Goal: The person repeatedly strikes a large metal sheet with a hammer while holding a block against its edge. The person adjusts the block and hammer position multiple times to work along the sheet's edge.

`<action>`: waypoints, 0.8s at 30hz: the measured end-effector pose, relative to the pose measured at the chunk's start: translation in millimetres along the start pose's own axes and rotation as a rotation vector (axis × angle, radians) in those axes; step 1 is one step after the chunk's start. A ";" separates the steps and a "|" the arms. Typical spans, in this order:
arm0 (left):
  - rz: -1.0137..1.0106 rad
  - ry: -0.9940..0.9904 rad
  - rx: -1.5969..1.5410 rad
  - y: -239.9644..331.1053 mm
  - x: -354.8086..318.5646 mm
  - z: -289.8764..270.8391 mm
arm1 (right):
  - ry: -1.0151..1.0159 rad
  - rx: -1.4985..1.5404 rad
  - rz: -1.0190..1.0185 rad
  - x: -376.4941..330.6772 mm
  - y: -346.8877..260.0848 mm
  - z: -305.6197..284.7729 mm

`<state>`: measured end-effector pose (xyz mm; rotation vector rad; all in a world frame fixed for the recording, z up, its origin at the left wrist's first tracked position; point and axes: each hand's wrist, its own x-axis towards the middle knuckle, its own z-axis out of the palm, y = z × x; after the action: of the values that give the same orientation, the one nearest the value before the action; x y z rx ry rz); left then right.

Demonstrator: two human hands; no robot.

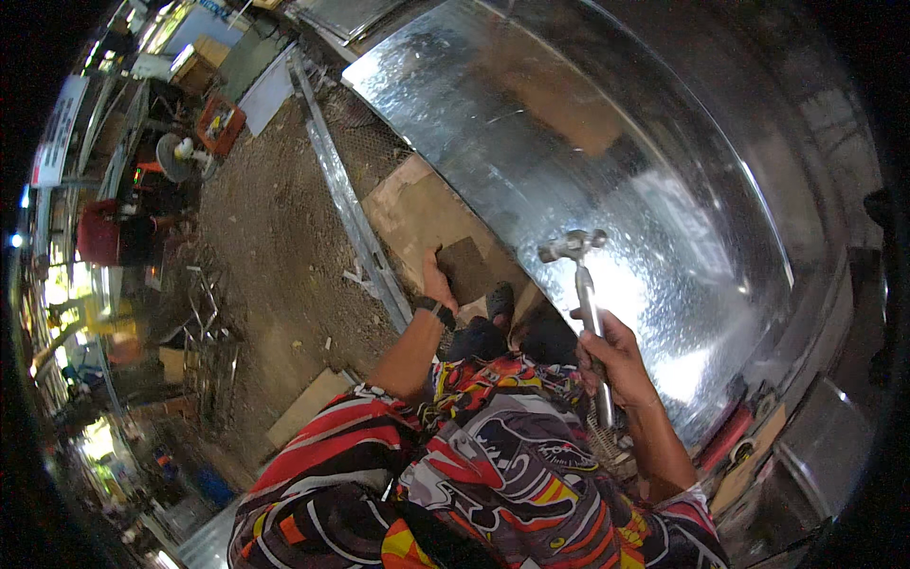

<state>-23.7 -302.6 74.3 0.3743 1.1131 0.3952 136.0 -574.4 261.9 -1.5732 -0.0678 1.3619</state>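
Galvanised steel fills the upper right of the frame: a big curved metal sheet (588,142), glossy and faintly mottled, with a bright glare patch near the picture's centre-right and an edge that runs diagonally from the upper middle towards the lower right. I judge the step in hand to be hammering along that edge, with the tool raised between blows. The next move, as I read it, calls for a controlled downward swing onto the edge while the other hand keeps whatever it presses from shifting.

Left of the sheet lies bare dirt floor (265,256), gritty and brown, crossed by a long grey metal rail (351,209). A flat cardboard piece (412,204) sits at centre, pale and matte, tucked against the sheet's edge.

At centre-right I see the hammer (580,275), its steel head up over the sheet and its slim shiny handle pointing down into my right hand (616,356), whose fingers are clenched round the shaft. My left hand (438,284), a dark band at the wrist, reaches to the middle of the frame and rests on a small dark rough block (466,267) lying on the cardboard; the fingers press on its near edge, though I cannot tell whether they actually grip it.
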 end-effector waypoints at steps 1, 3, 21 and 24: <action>0.015 0.045 -0.039 5.2 -5.3 20.2 | -0.053 0.013 -0.055 2.1 -6.7 -7.2; 0.035 0.154 -0.112 3.3 -7.0 42.0 | -0.171 0.075 -0.107 3.5 -15.2 -35.3; 0.255 0.203 -0.124 -1.4 77.8 47.3 | 0.001 -0.618 -0.239 127.2 -20.2 5.9; 0.192 0.274 -0.112 22.5 71.4 68.6 | 0.042 -0.547 -0.346 151.5 -27.6 44.1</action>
<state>64.0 -254.8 56.2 0.3349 1.3196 0.6912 171.7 -441.3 180.3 -1.9242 -0.7057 1.0826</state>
